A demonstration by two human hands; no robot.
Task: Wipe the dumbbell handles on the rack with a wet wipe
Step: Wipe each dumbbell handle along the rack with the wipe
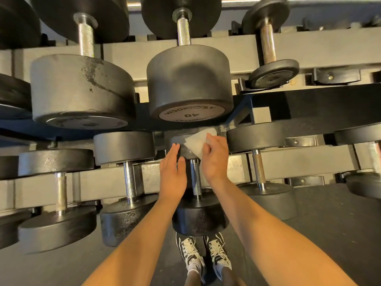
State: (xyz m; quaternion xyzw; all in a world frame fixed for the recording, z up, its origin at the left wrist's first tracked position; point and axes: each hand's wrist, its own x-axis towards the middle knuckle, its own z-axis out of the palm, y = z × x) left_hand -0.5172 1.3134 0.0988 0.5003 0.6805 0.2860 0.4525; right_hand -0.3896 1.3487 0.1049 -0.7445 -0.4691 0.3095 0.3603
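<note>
Right now I see the right hand (215, 159) pinching the wet wipe (198, 142) against the far head (182, 151) of the middle dumbbell (200, 219) on the lower tier of the rack (103, 182), while the left hand (172, 170), fingers straight and together, rests on that head, the knurled handle (195, 178) between both wrists.

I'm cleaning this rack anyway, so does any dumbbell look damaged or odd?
Yes. The big upper-left dumbbell head has chipped, flaking patches on its coating. Two handles look brownish, possibly rusty: the small upper-right handle and the lower handle just right of the wet wipe. Nothing sits askew.
</note>
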